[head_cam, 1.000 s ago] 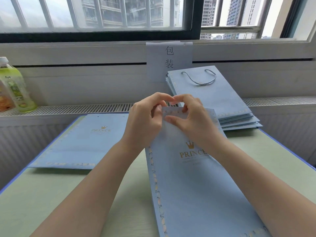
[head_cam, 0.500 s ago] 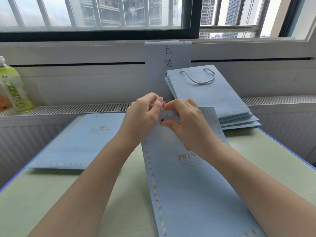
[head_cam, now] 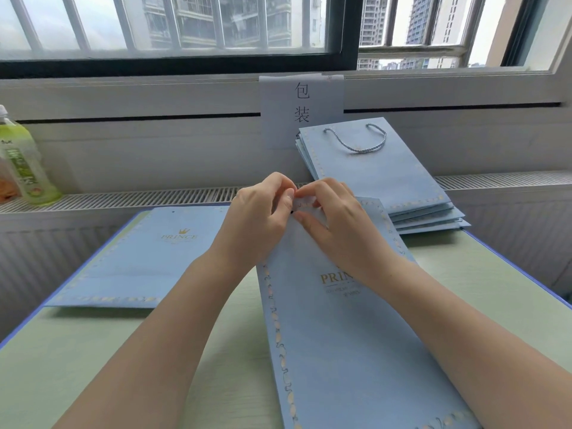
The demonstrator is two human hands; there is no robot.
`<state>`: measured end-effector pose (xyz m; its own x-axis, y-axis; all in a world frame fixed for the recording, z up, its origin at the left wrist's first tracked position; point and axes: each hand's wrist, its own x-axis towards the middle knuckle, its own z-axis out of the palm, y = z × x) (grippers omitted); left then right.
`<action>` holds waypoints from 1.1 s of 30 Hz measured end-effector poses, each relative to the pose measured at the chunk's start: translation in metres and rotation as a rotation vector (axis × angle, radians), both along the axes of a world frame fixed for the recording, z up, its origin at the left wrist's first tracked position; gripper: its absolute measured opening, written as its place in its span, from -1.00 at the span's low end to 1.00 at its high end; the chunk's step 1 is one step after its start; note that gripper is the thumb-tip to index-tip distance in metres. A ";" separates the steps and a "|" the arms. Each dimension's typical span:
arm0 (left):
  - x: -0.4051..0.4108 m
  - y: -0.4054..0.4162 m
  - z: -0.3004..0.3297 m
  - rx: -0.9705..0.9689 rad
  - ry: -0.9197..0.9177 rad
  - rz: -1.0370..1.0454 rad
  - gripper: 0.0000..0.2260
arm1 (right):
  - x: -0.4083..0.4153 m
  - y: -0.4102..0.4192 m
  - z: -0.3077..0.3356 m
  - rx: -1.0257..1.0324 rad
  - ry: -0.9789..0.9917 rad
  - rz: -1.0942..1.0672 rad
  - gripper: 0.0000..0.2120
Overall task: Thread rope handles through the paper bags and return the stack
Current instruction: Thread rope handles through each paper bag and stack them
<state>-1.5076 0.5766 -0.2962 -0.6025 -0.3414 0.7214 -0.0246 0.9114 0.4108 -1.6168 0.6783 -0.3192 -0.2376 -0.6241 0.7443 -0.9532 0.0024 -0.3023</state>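
Note:
A flat light-blue paper bag [head_cam: 340, 342] with gold "PRINCE" print lies in front of me on the table. My left hand [head_cam: 257, 221] and my right hand [head_cam: 337, 227] both pinch its top edge, fingertips meeting beside a small dark punch hole. No rope shows between my fingers. A second flat bag [head_cam: 148, 258] rests at the left. Behind, a stack of bags [head_cam: 387, 184] leans against the wall; its top bag carries a twisted blue rope handle [head_cam: 359, 144].
The pale green table [head_cam: 62, 366] has blue edges. On the radiator ledge at far left stands a green drink bottle [head_cam: 24, 162]. A paper sign [head_cam: 301, 109] with characters hangs under the window behind the stack.
Both hands and the bag's top edge have dropped slightly toward the table, with my fingertips drawn closer together at the hole. The other bags have not moved.

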 end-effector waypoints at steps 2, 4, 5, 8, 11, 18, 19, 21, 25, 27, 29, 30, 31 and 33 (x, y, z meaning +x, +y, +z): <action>0.000 -0.001 0.001 -0.026 0.006 -0.010 -0.89 | 0.000 0.000 -0.001 0.004 -0.004 0.000 -0.75; -0.001 -0.002 0.001 -0.021 0.000 -0.024 -0.87 | -0.001 0.000 -0.001 0.016 0.003 0.000 -0.77; -0.001 -0.003 0.000 -0.017 -0.007 -0.025 -0.86 | -0.001 0.000 -0.001 0.023 0.004 -0.004 -0.79; -0.003 -0.004 -0.002 -0.023 -0.031 0.004 -0.83 | -0.002 0.003 0.002 0.066 0.002 -0.038 -0.86; -0.004 -0.008 -0.005 -0.014 -0.075 0.081 -0.82 | -0.002 0.006 0.007 0.139 -0.025 -0.055 -0.88; -0.007 -0.012 -0.013 -0.002 -0.283 0.329 -0.80 | -0.001 0.010 0.007 0.461 -0.004 0.016 -0.86; -0.007 -0.012 -0.013 0.002 -0.327 0.363 -0.80 | 0.000 0.009 0.006 0.471 0.010 0.018 -0.88; -0.005 -0.012 -0.014 -0.040 -0.425 0.448 -0.80 | 0.003 0.010 0.008 0.439 -0.019 0.035 -0.90; -0.004 -0.013 -0.014 -0.073 -0.550 0.509 -0.68 | 0.004 0.012 0.011 0.301 -0.149 0.082 -0.87; -0.004 -0.012 -0.015 -0.061 -0.564 0.485 -0.64 | 0.001 0.014 0.012 0.222 -0.152 0.067 -0.85; -0.003 -0.012 -0.016 -0.043 -0.565 0.462 -0.63 | -0.003 0.014 0.013 0.149 -0.146 0.022 -0.82; -0.002 -0.013 -0.016 -0.024 -0.561 0.457 -0.63 | -0.006 0.015 0.014 0.113 -0.152 0.000 -0.81; -0.001 -0.014 -0.015 -0.006 -0.559 0.458 -0.63 | -0.009 0.015 0.014 0.075 -0.167 -0.019 -0.79; 0.000 -0.015 -0.011 0.001 -0.579 0.488 -0.64 | -0.014 0.016 0.015 -0.001 -0.197 -0.057 -0.77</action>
<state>-1.5077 0.5616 -0.3074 -0.6657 -0.6668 0.3350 -0.6370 0.7416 0.2103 -1.6307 0.6939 -0.3038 -0.4135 -0.6048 0.6806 -0.8741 0.0546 -0.4826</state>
